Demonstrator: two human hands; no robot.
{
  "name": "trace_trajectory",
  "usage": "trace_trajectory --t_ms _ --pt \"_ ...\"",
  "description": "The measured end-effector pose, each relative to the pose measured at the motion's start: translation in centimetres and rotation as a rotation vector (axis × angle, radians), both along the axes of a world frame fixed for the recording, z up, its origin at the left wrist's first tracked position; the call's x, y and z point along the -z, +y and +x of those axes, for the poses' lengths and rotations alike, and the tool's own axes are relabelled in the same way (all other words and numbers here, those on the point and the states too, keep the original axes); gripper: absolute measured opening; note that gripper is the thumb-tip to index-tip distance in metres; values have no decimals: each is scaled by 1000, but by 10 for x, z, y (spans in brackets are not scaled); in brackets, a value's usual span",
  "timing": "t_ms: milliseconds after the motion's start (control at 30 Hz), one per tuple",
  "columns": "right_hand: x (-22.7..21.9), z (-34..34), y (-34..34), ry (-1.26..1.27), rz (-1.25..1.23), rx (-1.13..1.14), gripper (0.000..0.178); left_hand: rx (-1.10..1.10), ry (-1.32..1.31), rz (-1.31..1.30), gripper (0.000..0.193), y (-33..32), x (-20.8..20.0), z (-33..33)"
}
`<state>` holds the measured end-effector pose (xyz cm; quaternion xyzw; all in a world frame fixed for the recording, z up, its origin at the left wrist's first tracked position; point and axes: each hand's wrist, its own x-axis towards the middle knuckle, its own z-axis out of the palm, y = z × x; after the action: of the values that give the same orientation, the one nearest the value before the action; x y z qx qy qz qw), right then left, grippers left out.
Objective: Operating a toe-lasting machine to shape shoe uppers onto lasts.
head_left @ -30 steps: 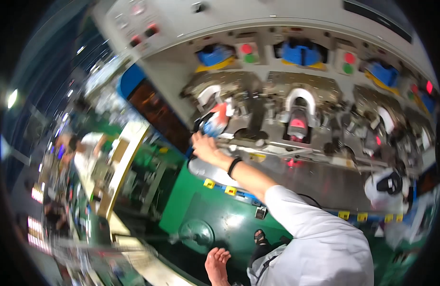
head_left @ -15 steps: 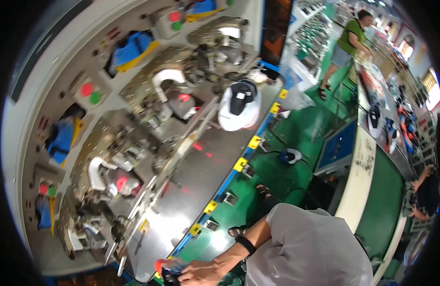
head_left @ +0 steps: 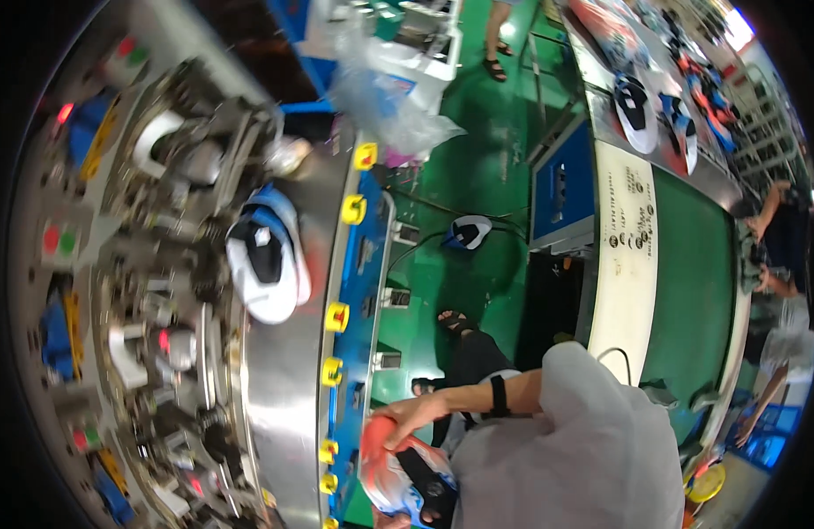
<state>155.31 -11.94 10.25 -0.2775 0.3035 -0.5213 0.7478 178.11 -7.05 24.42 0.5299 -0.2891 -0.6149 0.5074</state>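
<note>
My right hand (head_left: 405, 418), with a black band on its wrist, grips an orange-red, white and blue shoe upper (head_left: 385, 476) at its orange end. The shoe upper has a black tongue strip and is held close in front of my grey shirt. At the lower edge, my left hand (head_left: 391, 521) is mostly cut off; its visible fingers close on the lower part of the same shoe upper. On the metal bench (head_left: 288, 379), a pair of white and blue shoe uppers (head_left: 270, 295) with black linings lies overlapping.
A row of machine stations (head_left: 160, 344) with clamps lines the left. Yellow-based switches (head_left: 337, 316) run along the bench edge. A white and blue shoe piece (head_left: 466, 232) and cables lie on the green floor. At right runs a green conveyor (head_left: 689, 291); other people stand nearby.
My view has turned, and the bench now runs upright at left. The shoe upper has come in toward my body, showing more fully. Part of my left hand now shows on it.
</note>
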Motion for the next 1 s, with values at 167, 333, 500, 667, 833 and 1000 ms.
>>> trace_trajectory --t_ms 167,333,500,667,833,1000 --pt "60 -134 65 36 240 76 30 227 -59 64 72 -37 38 -67" --pt "217 -219 131 200 696 301 26 400 -85 106 72 -51 115 -164" --pt "429 -271 99 1253 920 469 52 586 -145 131 73 -78 235 -239" --pt "581 -320 27 1461 923 720 50 690 -233 145 73 -98 363 -271" --pt "693 -375 -8 1562 974 1020 49 773 -282 169 74 -134 467 -279" --pt "685 -368 12 1094 1115 779 26 808 -335 257 74 -134 463 -259"
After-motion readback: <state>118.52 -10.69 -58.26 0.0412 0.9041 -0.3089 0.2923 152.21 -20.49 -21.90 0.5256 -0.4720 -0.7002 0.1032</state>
